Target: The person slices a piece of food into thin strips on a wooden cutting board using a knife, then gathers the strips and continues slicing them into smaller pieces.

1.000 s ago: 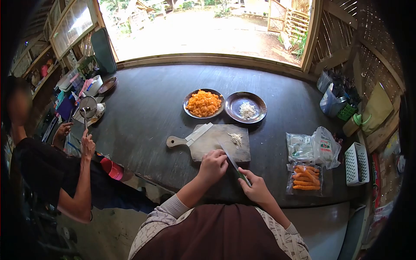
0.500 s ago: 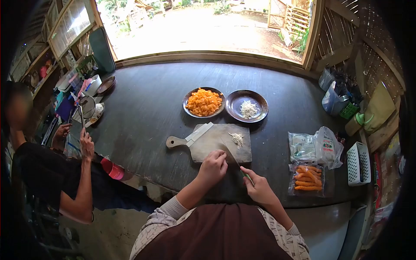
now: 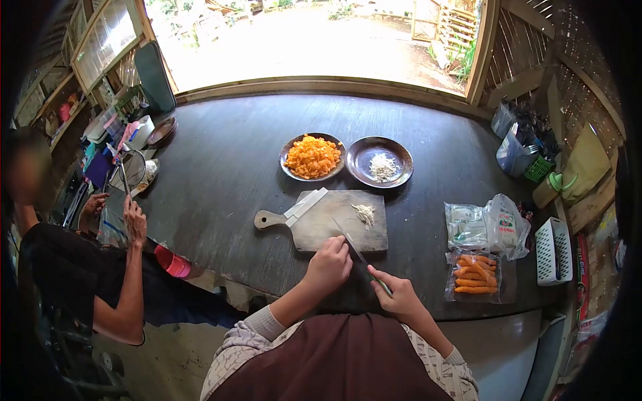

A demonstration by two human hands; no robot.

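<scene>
My right hand (image 3: pixel 397 291) is closed around the green handle of a knife (image 3: pixel 352 246), whose blade slants up and left over the cutting board (image 3: pixel 314 230). Beside the blade, at the board's near edge, my left hand (image 3: pixel 330 265) is closed with its fingertips against or very near the knife; whatever it may hold is hidden. A small pile of thin white strips (image 3: pixel 364 214) lies on the board's right side. Pale flat white pieces (image 3: pixel 306 206) rest by the board's handle. Behind stand a plate of chopped orange pieces (image 3: pixel 312 158) and a dark plate (image 3: pixel 361 175) with white shreds (image 3: pixel 383 168).
To the right lie bagged carrots (image 3: pixel 475 273), plastic packets (image 3: pixel 467 226) and a white perforated basket (image 3: pixel 554 254). On the left, another person (image 3: pixel 73 281) holds a strainer (image 3: pixel 134 167) near bowls and containers. A window frame (image 3: pixel 321 85) edges the table's far side.
The knife blade has turned, its tip shifting left and its side showing more clearly. My left hand stays nearly in place. The white piles look unchanged.
</scene>
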